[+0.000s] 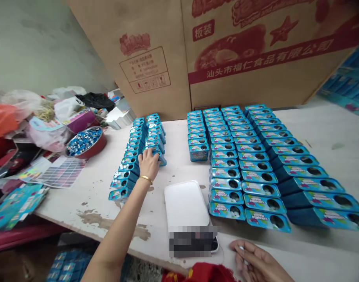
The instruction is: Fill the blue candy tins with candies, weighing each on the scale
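Observation:
My left hand (149, 166), with a gold bangle at the wrist, reaches to the near end of a short row of small blue candy boxes (154, 133). Its fingers are closed over the nearest box (162, 158) there. Low at the right, my right hand (252, 258) is curled, with small white pieces (241, 248) showing between the fingers. A white scale (186, 201) lies between my hands, its front part blurred out. Right of it stand several long rows of blue boxes (226, 184) with round dark openings on top; white pieces show in some.
Large cardboard cartons (156, 31) wall off the table's back. At the left are a red bowl (98, 147) of blue-wrapped pieces, plastic bags (47, 133), a printed sheet (62, 172) and flat blue cartons (16, 205). More blue packs (67, 264) sit below the table edge.

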A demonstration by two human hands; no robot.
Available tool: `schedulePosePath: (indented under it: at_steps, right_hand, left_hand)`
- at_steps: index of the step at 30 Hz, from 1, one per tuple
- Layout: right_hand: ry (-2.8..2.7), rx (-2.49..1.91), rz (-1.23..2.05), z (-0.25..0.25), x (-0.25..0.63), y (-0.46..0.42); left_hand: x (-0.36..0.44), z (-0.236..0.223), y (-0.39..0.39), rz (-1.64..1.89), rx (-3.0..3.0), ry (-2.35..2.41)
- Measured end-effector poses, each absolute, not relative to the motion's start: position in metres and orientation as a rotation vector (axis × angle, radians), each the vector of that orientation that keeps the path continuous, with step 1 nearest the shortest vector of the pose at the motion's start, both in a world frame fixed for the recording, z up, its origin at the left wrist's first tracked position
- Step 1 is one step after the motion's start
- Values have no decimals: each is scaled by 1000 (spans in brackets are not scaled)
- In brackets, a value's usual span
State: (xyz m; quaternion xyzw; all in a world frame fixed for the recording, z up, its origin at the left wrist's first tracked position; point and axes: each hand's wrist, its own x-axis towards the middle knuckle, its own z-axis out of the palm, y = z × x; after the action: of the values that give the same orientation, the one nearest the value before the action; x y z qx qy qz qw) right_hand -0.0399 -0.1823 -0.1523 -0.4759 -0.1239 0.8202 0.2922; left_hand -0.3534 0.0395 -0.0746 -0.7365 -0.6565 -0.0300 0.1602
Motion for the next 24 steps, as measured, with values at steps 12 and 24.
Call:
schedulePosePath:
  at_steps: [12, 24]
  right_hand:
    - [-513, -1256, 2118, -149, -33, -188]
    - [-553, -1277, 2118, -133, -28, -191]
  left_hand:
    - [-273, 0, -70, 325, -2718, -1396]
    - [-299, -13, -80, -565, -2696, -1712]
